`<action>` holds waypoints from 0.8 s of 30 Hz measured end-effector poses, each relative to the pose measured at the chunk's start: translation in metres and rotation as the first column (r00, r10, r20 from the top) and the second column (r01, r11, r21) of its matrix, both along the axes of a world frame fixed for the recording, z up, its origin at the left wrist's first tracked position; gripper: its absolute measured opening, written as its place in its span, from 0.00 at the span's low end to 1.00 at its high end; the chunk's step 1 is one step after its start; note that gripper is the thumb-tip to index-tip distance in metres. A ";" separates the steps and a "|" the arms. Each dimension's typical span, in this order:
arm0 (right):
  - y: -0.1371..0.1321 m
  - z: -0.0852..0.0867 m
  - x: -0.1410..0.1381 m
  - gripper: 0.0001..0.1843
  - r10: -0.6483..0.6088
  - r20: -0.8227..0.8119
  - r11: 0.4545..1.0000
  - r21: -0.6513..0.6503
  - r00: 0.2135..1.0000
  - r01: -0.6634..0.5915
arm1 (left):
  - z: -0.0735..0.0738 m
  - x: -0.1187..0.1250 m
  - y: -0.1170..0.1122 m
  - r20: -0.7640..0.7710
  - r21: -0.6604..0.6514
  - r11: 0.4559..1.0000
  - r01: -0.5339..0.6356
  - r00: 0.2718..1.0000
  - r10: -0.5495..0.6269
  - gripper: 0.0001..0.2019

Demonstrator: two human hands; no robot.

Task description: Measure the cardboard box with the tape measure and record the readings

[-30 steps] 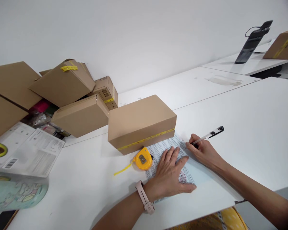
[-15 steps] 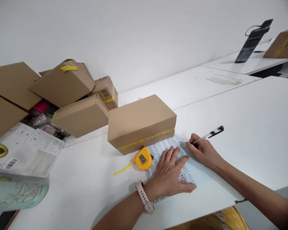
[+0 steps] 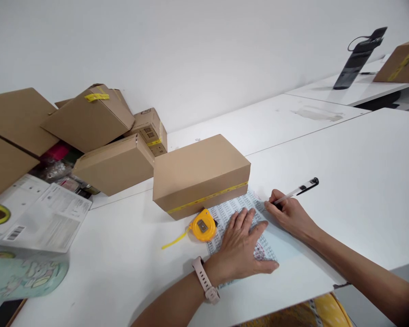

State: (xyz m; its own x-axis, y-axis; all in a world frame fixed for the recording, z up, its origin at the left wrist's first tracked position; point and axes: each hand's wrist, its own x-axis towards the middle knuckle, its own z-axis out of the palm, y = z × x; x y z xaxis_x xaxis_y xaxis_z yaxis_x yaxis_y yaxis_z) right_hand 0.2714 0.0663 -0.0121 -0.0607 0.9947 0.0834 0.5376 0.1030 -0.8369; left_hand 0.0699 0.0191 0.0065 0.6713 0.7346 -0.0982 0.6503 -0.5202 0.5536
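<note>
My left hand (image 3: pixel 242 250) lies flat, fingers spread, on a printed sheet of small figures (image 3: pixel 230 211) on the white table (image 3: pixel 344 163). My right hand (image 3: pixel 288 213) is closed on a clear pen with a black cap (image 3: pixel 298 190), its tip at the sheet's far right corner. A yellow tape measure (image 3: pixel 203 225) sits just left of the sheet, a short length of tape pulled out. Behind it stands a closed cardboard box with a yellow tape band (image 3: pixel 201 175). A pale watch is on my left wrist.
Several cardboard boxes (image 3: pixel 98 118) are piled at the back left against the wall. A printed white carton (image 3: pixel 37 213) and a mint-coloured pouch (image 3: pixel 23 274) lie at the left. Far right, another table bears a black stand (image 3: pixel 359 59) and a box (image 3: pixel 400 61).
Almost nothing differs; the pen's upper end has shifted very slightly up and right while both hands stay on the sheet.
</note>
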 end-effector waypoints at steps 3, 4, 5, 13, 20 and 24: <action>0.000 -0.001 0.001 0.12 0.001 0.006 1.000 0.003 1.000 -0.001 | 0.000 0.000 0.000 0.003 -0.001 1.000 -0.001 1.000 0.001 0.46; 0.000 -0.001 0.001 0.11 0.004 0.011 1.000 0.004 1.000 -0.004 | 0.000 0.000 0.000 0.003 0.000 1.000 -0.002 1.000 0.002 0.46; 0.000 -0.001 0.001 0.11 0.007 0.015 1.000 0.005 1.000 -0.007 | 0.000 0.000 0.000 0.002 0.000 1.000 -0.004 1.000 0.004 0.46; 0.001 0.000 0.000 0.11 -0.003 0.026 1.000 -0.002 1.000 0.003 | 0.001 0.001 0.000 0.001 -0.005 1.000 -0.009 1.000 0.009 0.45; 0.001 0.003 -0.001 0.12 -0.017 0.042 1.000 0.004 0.999 0.017 | 0.001 0.000 0.000 0.009 -0.006 1.000 -0.003 1.000 0.003 0.45; 0.002 0.003 -0.001 0.11 -0.024 0.040 1.000 0.003 0.999 0.023 | -0.001 0.000 0.000 0.007 0.010 1.000 -0.001 1.000 0.000 0.45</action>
